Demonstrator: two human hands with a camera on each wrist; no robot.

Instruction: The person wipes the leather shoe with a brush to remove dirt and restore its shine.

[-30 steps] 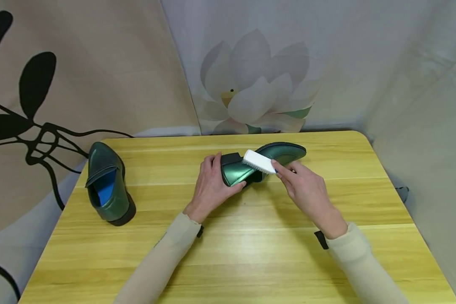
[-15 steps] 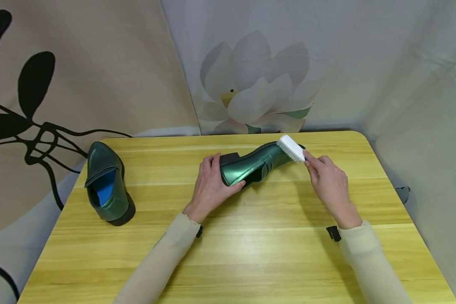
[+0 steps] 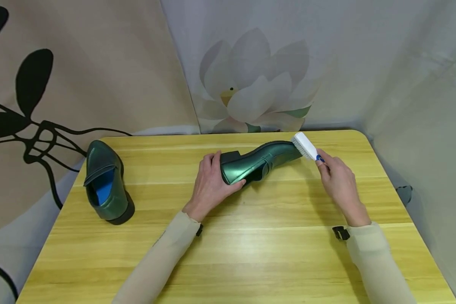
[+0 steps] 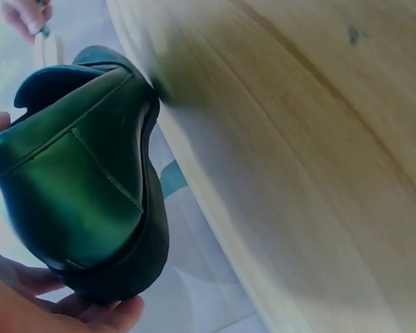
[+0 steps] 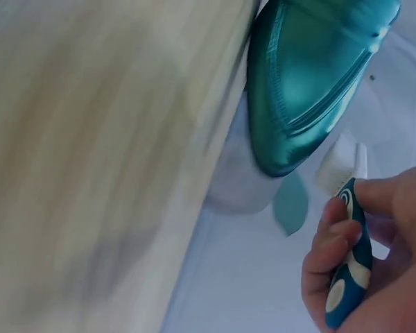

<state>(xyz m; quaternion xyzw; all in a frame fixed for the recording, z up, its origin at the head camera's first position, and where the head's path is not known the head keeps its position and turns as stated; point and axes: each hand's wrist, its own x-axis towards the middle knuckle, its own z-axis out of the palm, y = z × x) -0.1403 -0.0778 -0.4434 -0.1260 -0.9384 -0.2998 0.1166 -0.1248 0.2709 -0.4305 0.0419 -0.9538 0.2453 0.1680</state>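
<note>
2 hands are being occupied, neither of them spread. My left hand (image 3: 212, 183) is gripping the held shoe (image 3: 247, 166) at the heel, thumb lying along the side facing me, fingers wrapping the heel block. My right hand (image 3: 340, 183) is pinching the handle of the white brush (image 3: 305, 145), thumb against forefinger, remaining fingers curling in.

Position: the held shoe is lying tipped on its side just right of the worktop's (image 3: 247, 257) middle, close to the far edge. Whether it is resting on the wood along its whole length, I cannot tell.

Key relation: the long axis is running from the heel in my left hand rightward, slanting slightly towards the far right corner. The sole is facing the far edge; the opening is facing me. My right hand is sitting nearer the toe, on its right-edge side, with the bristles pointing back at the tip. Head view is showing brush and toe overlapping; right wrist view is showing them just beside each other. Contact: cannot tell.

Also noting: the other shoe (image 3: 115, 198) is standing on its sole by the left edge, toe pointing towards the far left corner, blue insole (image 3: 105, 187) showing.
</note>
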